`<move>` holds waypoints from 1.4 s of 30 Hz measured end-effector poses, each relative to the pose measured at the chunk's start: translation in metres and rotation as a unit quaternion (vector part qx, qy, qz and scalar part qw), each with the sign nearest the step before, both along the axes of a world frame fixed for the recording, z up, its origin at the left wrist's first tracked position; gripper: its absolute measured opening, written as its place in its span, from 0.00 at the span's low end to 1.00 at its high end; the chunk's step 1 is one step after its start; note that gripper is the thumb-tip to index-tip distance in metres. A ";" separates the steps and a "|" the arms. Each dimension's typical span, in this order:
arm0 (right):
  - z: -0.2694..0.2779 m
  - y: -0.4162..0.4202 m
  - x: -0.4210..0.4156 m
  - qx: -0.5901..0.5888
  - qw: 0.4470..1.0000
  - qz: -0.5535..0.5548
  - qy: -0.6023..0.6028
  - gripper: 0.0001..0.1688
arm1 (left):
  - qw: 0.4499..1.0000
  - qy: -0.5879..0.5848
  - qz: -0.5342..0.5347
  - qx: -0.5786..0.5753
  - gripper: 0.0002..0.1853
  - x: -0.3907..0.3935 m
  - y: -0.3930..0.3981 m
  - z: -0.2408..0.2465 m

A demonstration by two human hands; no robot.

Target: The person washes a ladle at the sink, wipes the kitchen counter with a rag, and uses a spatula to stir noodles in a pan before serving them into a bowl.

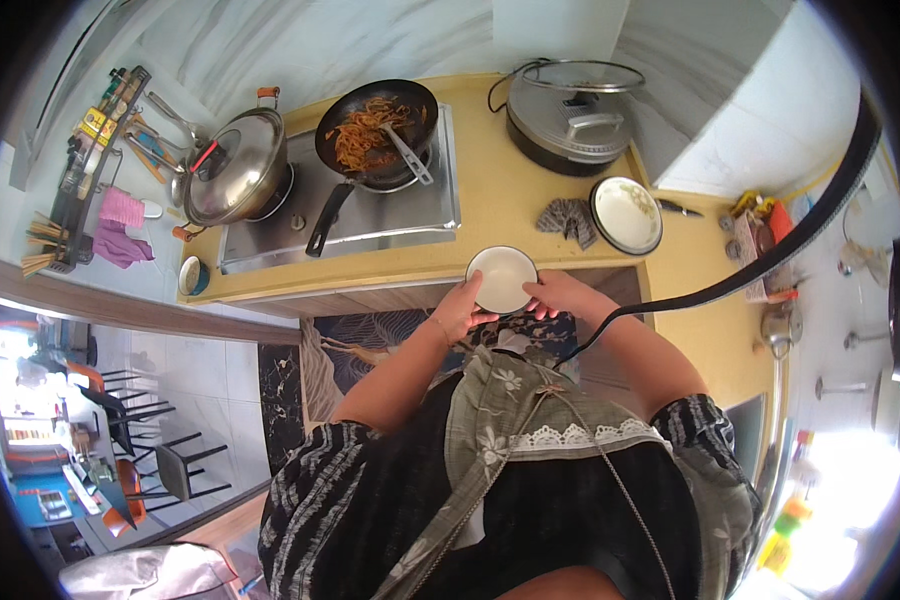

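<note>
Between my two hands is a white bowl [502, 280] with a dark rim, its inside facing up with nothing in it. My left hand [461, 306] grips its left side, the thumb over the rim. On the opposite side, my right hand [559, 291] holds it by the rim. The bowl hangs at the counter's front edge. Beyond it, a black frying pan [328, 124] on the gas stove [412, 217] contains cooked shredded food [367, 139] and a metal spatula [409, 156]. A floral-patterned plate [626, 214] lies on the counter to the right, beside a crumpled dark cloth [568, 219].
A lidded steel wok [251, 157] occupies the left burner. An electric pan [562, 124] stands at the back right, with a glass lid [585, 76] on top. A knife [679, 208] lies past the plate. A small cup [193, 276] sits at the counter's left end. A black strap [750, 277] crosses my view.
</note>
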State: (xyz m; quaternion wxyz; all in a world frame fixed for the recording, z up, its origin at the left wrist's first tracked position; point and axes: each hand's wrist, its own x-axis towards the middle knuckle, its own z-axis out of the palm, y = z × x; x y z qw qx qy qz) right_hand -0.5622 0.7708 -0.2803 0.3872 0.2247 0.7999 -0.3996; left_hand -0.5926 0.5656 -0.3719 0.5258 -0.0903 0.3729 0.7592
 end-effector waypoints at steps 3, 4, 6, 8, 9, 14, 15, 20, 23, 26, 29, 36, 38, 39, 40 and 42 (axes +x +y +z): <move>-0.041 -0.001 0.013 -0.017 1.000 -0.017 0.001 0.22 | 0.999 0.015 -0.026 -0.032 0.30 0.001 -0.004 -0.028; -0.045 -0.004 0.012 -0.013 1.000 -0.025 -0.009 0.22 | 0.998 0.019 -0.040 -0.041 0.30 -0.002 -0.004 -0.036; -0.050 -0.008 0.009 -0.007 0.999 -0.035 -0.002 0.22 | 0.997 0.017 -0.047 -0.062 0.30 -0.008 -0.004 -0.049; -0.053 -0.013 0.003 0.000 0.999 -0.039 0.005 0.21 | 0.996 0.007 -0.035 -0.083 0.29 -0.014 -0.005 -0.058; -0.056 -0.015 0.009 0.007 0.999 -0.038 0.009 0.21 | 0.995 0.000 -0.036 -0.096 0.29 -0.008 -0.004 -0.060; -0.061 -0.026 0.013 0.038 0.999 -0.005 0.030 0.20 | 0.990 -0.025 -0.009 -0.140 0.30 0.004 -0.008 -0.060; -0.068 -0.026 0.016 0.038 0.998 0.011 0.052 0.20 | 0.989 -0.023 0.000 -0.143 0.30 0.007 -0.010 -0.058; -0.080 -0.028 0.019 0.006 0.998 -0.048 0.042 0.22 | 0.991 -0.031 0.048 -0.122 0.29 0.008 -0.021 -0.053; -0.061 -0.035 0.025 -0.002 0.998 -0.064 0.029 0.24 | 0.990 -0.086 0.101 -0.047 0.27 0.021 -0.029 -0.066; -0.047 -0.025 0.021 0.104 0.991 -0.044 0.069 0.26 | 0.988 -0.091 0.118 -0.030 0.26 0.026 -0.046 -0.080; -0.062 -0.004 0.009 0.200 0.955 0.022 0.217 0.26 | 0.970 -0.149 0.192 -0.010 0.26 0.025 -0.083 -0.065; 0.028 -0.086 -0.054 0.113 0.927 0.055 0.352 0.25 | 0.902 -0.213 0.375 0.024 0.19 -0.016 -0.210 -0.096; 0.038 -0.088 -0.064 0.113 0.919 0.086 0.367 0.25 | 0.882 -0.206 0.423 0.037 0.19 -0.030 -0.224 -0.078; 0.040 -0.098 -0.074 0.118 0.915 0.097 0.373 0.25 | 0.886 -0.173 0.429 0.034 0.19 -0.046 -0.241 -0.085; 0.040 -0.109 -0.085 0.124 0.911 0.110 0.378 0.26 | 0.899 -0.142 0.412 0.044 0.20 -0.065 -0.257 -0.085; 0.029 -0.127 -0.105 0.166 0.909 0.105 0.367 0.28 | 0.932 -0.087 0.352 0.025 0.20 -0.101 -0.269 -0.077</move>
